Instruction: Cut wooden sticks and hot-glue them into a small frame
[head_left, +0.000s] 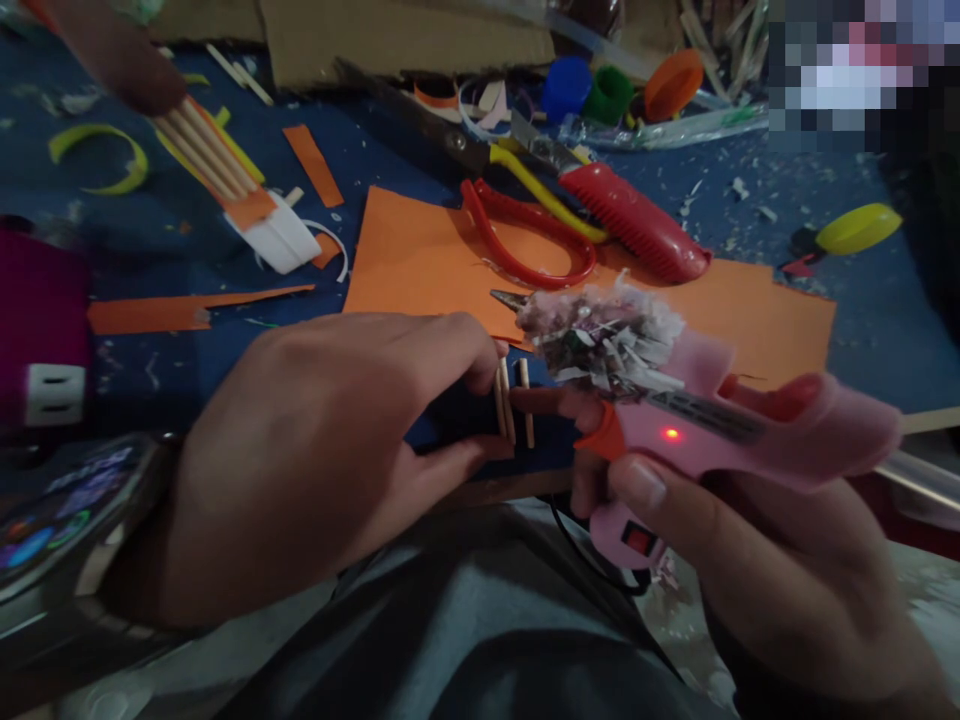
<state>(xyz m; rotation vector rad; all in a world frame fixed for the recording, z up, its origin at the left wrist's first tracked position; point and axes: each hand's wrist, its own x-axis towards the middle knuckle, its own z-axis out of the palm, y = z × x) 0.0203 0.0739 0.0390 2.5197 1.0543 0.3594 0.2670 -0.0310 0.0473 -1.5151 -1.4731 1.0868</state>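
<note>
Near the table's front edge, my left hand (330,440) has its thumb and index finger at the ends of thin wooden sticks (504,402) lying side by side. A separate short stick (527,405) lies just to their right. My right hand (742,550) is wrapped round a pink glue gun (720,430) with a glowing red light; one of its fingers reaches out to the separate stick. The gun's metal nozzle points left, above the sticks, and shreds of white and grey material cling round its front. Orange paper (412,260) lies behind my hands.
Red-handled scissors (529,240) and a red cutter (637,220) lie on the orange paper. Blue, green and orange caps (673,85) stand behind. At back left, a wooden-stick piece on a white cap (281,238) leans by yellow strips. A purple object (41,320) is at left.
</note>
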